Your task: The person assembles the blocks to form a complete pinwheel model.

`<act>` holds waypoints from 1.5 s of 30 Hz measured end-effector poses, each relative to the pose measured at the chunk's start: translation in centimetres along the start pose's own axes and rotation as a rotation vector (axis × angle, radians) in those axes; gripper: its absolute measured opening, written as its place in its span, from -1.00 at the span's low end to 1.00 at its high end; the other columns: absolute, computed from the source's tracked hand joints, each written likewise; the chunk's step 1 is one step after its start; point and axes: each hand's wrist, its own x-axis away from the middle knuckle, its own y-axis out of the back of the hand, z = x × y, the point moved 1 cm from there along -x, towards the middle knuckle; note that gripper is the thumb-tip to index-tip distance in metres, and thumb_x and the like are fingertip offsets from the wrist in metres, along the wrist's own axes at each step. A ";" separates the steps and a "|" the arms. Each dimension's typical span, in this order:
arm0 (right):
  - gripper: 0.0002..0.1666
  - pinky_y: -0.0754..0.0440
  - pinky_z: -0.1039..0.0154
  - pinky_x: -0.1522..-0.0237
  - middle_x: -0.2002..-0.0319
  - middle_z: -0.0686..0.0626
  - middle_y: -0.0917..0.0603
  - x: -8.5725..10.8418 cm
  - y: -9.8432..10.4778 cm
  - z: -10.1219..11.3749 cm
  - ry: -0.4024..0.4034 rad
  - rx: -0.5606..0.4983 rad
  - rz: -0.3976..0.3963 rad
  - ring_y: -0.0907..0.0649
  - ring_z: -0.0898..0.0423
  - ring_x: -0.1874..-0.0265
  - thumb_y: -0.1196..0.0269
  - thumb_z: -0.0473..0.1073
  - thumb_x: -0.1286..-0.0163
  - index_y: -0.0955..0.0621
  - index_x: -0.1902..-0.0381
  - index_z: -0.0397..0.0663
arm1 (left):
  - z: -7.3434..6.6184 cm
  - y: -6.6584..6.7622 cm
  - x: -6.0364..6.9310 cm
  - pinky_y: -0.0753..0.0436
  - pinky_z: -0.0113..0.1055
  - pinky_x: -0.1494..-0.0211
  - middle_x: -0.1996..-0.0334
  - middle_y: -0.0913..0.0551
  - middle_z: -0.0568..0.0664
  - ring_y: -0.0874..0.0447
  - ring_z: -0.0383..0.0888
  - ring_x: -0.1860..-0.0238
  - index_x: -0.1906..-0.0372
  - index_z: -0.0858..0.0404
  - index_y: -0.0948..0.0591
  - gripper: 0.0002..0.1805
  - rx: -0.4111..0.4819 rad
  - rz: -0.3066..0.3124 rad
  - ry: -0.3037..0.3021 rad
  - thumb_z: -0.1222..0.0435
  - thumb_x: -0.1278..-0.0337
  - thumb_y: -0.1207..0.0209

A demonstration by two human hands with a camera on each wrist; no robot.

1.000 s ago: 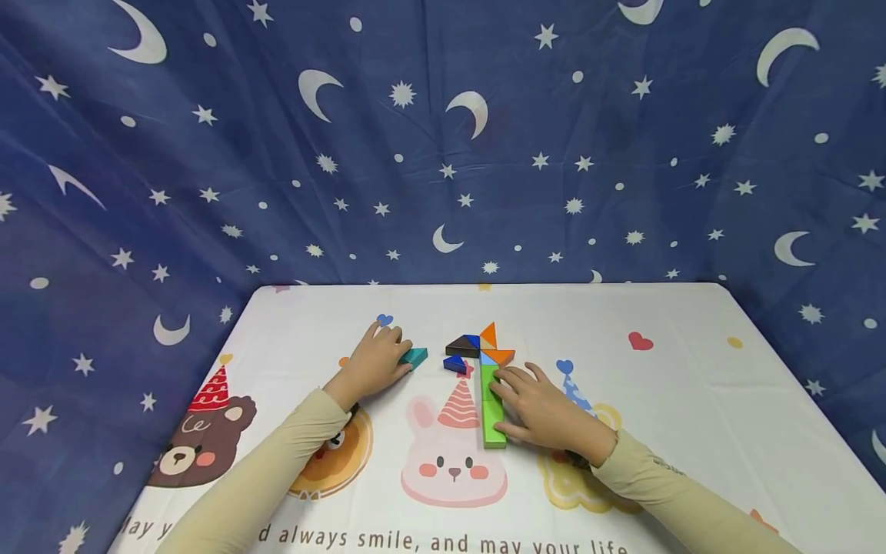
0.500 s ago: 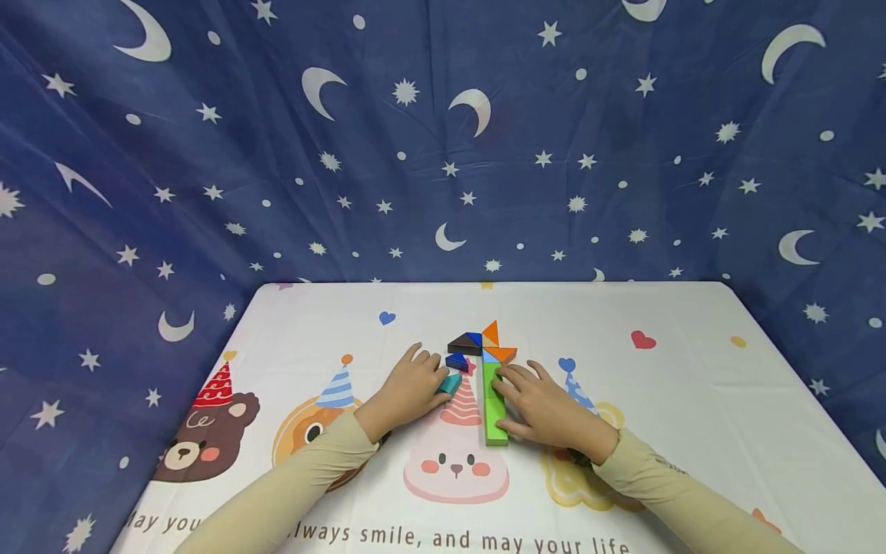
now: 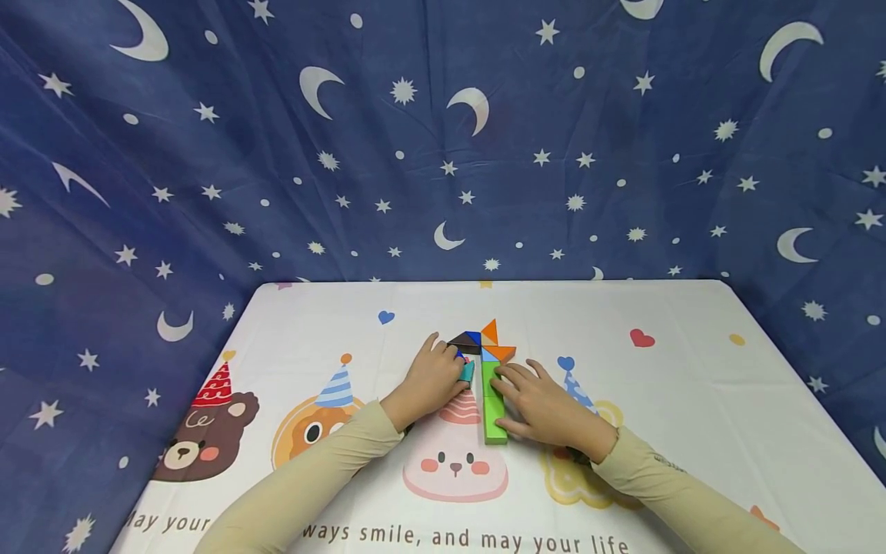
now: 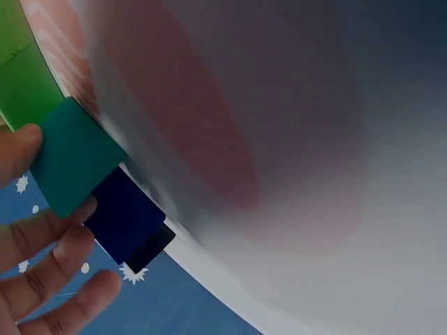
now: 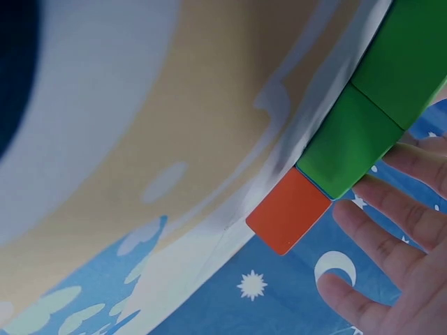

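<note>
My left hand (image 3: 431,378) pinches a teal triangular block (image 3: 467,372) between thumb and fingers, just left of a column of green blocks (image 3: 494,423). In the left wrist view the teal block (image 4: 77,157) sits beside a dark blue block (image 4: 126,213), which is mostly hidden by my fingers in the head view. My right hand (image 3: 550,405) rests against the right side of the green column, its fingers fairly straight. Above the column lie a light blue triangle (image 3: 487,355), orange triangles (image 3: 490,334), a blue triangle (image 3: 474,337) and a black block (image 3: 465,345).
A white tablecloth (image 3: 623,308) with printed party animals and lettering covers the table. Behind and to the sides hangs a dark blue curtain (image 3: 388,138) with moons and stars.
My left hand has carried the teal block rightward from the left side, close to the green column, and now covers part of the loose blue block. My right hand has stayed in place.
</note>
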 end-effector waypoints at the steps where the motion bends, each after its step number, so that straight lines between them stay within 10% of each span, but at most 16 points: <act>1: -0.29 -0.35 -0.20 -0.20 -0.18 -0.18 -0.49 0.0 0.0 0.0 0.001 0.000 0.000 -0.47 -0.11 -0.20 -0.15 0.25 -0.25 -0.47 -0.18 -0.12 | 0.1 0.0 -0.1 -0.35 -0.02 -0.33 0.25 -0.66 -0.04 -0.58 -0.08 0.11 0.22 0.15 -0.70 -0.55 0.001 0.004 0.015 -0.13 -0.04 -0.19; 18: -0.28 -0.36 -0.20 -0.21 -0.19 -0.17 -0.50 -0.1 0.1 0.0 -0.012 -0.015 0.002 -0.49 -0.11 -0.19 -0.16 0.26 -0.23 -0.47 -0.19 -0.11 | 0.7 -0.4 0.4 -0.38 -0.02 -0.29 0.25 -0.68 -0.01 -0.60 -0.05 0.12 0.20 0.17 -0.70 -0.69 0.143 0.071 0.053 0.04 -0.07 -0.23; 45: -0.28 -0.35 -0.22 -0.20 -0.19 -0.19 -0.49 0.0 0.1 0.0 0.000 -0.004 0.006 -0.47 -0.13 -0.20 -0.15 0.25 -0.25 -0.46 -0.18 -0.13 | -0.6 -0.5 -0.9 -0.42 -0.06 -0.28 0.19 -0.71 -0.02 -0.63 -0.05 0.08 0.11 0.11 -0.68 -0.68 0.017 0.037 0.074 0.03 -0.11 -0.21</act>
